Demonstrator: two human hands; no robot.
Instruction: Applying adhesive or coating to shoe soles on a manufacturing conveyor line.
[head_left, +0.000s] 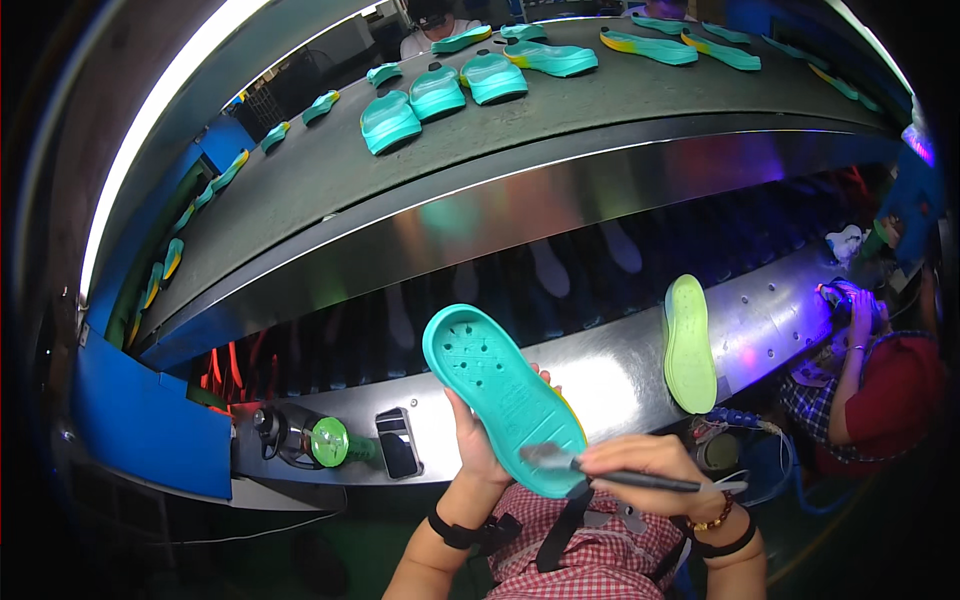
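A teal shoe sole (490, 375) with small holes at one end is held up at a slant before me. My left hand (472, 440) grips it from beneath, fingers closed round its edges. In my right hand (645, 460) is a brush (650, 481) with a dark handle, pinched between the fingers. Its slightly blurred bristles are over the sole's inner face near the lower end; whether they touch cannot be made out. To the right, a pale green sole (690, 350) stands on the metal ledge (600, 385).
Beyond the ledge runs a dark conveyor belt (300, 210) carrying several teal and yellow soles (495, 78). On the ledge's left are a dark bottle (285, 435), a green-lidded container (330, 442) and a phone (399, 443). A co-worker (880, 390) in red works at far right.
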